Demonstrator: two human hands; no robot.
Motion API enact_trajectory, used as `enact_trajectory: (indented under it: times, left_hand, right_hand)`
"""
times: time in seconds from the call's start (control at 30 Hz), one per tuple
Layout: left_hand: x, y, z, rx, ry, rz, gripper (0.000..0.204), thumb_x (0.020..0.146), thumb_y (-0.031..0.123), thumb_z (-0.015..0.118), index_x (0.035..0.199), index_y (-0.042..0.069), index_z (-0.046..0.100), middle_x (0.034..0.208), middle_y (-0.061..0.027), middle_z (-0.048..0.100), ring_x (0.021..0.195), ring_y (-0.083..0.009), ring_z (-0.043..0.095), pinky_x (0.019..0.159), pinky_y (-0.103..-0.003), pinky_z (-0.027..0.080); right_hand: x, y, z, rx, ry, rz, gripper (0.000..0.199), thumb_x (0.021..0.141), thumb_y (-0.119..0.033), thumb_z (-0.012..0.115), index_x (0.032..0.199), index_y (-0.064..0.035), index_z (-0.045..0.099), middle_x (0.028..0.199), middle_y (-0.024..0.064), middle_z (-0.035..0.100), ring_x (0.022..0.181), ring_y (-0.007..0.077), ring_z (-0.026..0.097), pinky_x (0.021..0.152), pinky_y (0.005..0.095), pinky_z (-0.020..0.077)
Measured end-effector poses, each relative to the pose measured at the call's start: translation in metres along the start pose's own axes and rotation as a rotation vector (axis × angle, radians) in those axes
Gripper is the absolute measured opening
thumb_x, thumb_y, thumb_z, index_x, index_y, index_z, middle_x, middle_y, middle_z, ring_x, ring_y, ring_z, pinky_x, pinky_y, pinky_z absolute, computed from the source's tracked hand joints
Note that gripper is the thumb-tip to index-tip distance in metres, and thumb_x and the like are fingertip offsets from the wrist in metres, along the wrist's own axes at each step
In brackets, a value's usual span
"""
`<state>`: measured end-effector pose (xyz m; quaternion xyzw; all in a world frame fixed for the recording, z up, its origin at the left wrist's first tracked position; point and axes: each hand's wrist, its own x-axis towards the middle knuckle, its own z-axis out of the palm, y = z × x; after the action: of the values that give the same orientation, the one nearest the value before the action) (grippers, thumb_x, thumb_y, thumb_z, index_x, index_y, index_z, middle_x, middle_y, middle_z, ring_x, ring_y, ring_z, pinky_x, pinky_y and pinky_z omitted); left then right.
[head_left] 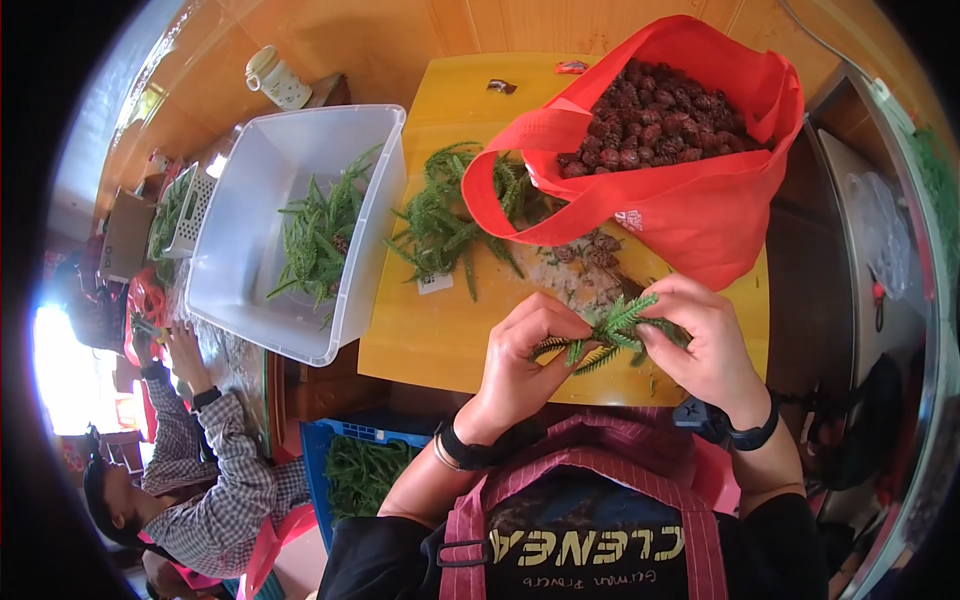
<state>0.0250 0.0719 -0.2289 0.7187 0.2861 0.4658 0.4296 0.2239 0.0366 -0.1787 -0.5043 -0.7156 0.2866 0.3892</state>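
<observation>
Over the near edge of the yellow table (460,345), a green artificial fir sprig (622,322) is pinched between both my hands. Thumb and fingers of my left hand (530,355) close on its left end. My right hand (700,340) grips the other end from the right. Just beyond them lie a few loose pine cones (598,250) among pale crumbs. A heap of green sprigs (445,215) rests on the table farther left. Behind my right hand stands a red bag (690,225) full of small brown pine cones (655,120).
A clear plastic bin (240,240) with several sprigs stands left of the table. Below it, a blue crate (320,470) holds more greenery. At far left a person in a checked shirt (225,480) works at another table. A cup (278,78) stands at the back.
</observation>
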Motion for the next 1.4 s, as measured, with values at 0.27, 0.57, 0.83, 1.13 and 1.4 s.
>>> enact_trajectory:
  times: [0.27,0.57,0.83,1.13,1.4]
  left_hand:
    - [-0.004,0.003,0.016,-0.201,-0.023,-0.267,0.017,0.075,-0.002,0.07,0.083,0.002,0.056,0.084,-0.0031,0.057,0.076,-0.0093,0.053,0.066,-0.022,0.043]
    - [-0.01,0.007,0.01,-0.372,0.051,-0.53,0.016,0.079,0.002,0.068,0.087,0.003,0.053,0.083,0.0023,0.056,0.074,-0.0031,0.052,0.065,-0.018,0.044]
    - [-0.009,0.009,0.011,-0.392,0.056,-0.502,0.017,0.081,0.003,0.067,0.083,0.004,0.05,0.079,0.0041,0.053,0.071,-0.0011,0.05,0.061,-0.017,0.042]
    - [-0.009,0.004,0.008,-0.532,0.057,-0.52,0.016,0.081,0.004,0.068,0.086,0.004,0.053,0.08,0.0035,0.055,0.076,-0.0019,0.053,0.064,-0.018,0.043]
    - [-0.008,0.003,0.006,-0.448,0.001,-0.486,0.018,0.081,0.008,0.069,0.087,0.004,0.053,0.081,0.0028,0.058,0.072,-0.0024,0.054,0.062,-0.018,0.043]
  right_hand:
    - [-0.002,-0.001,0.01,-0.581,0.149,-0.086,0.023,0.061,0.007,0.065,0.082,-0.0023,0.061,0.08,0.009,0.055,0.068,0.0239,0.058,0.059,0.0313,0.0459]
    - [0.0,-0.003,-0.006,0.007,-0.11,0.158,0.036,0.078,0.0,0.061,0.113,-0.0019,0.052,0.085,0.0076,0.06,0.075,0.0137,0.06,0.068,0.0261,0.047]
    - [-0.002,0.005,-0.018,0.191,-0.231,0.262,0.024,0.093,-0.009,0.044,0.112,0.0024,0.054,0.091,0.0057,0.061,0.084,0.0091,0.056,0.078,0.0238,0.0443]
    - [-0.005,0.011,-0.017,0.659,-0.229,0.353,0.026,0.094,-0.014,0.046,0.111,0.0035,0.056,0.092,0.0034,0.06,0.085,0.0092,0.055,0.08,0.0234,0.0439]
    - [-0.003,0.013,-0.013,0.732,-0.194,0.467,0.024,0.094,-0.016,0.049,0.107,0.0015,0.057,0.09,0.0023,0.061,0.081,0.0067,0.055,0.075,0.0212,0.0453]
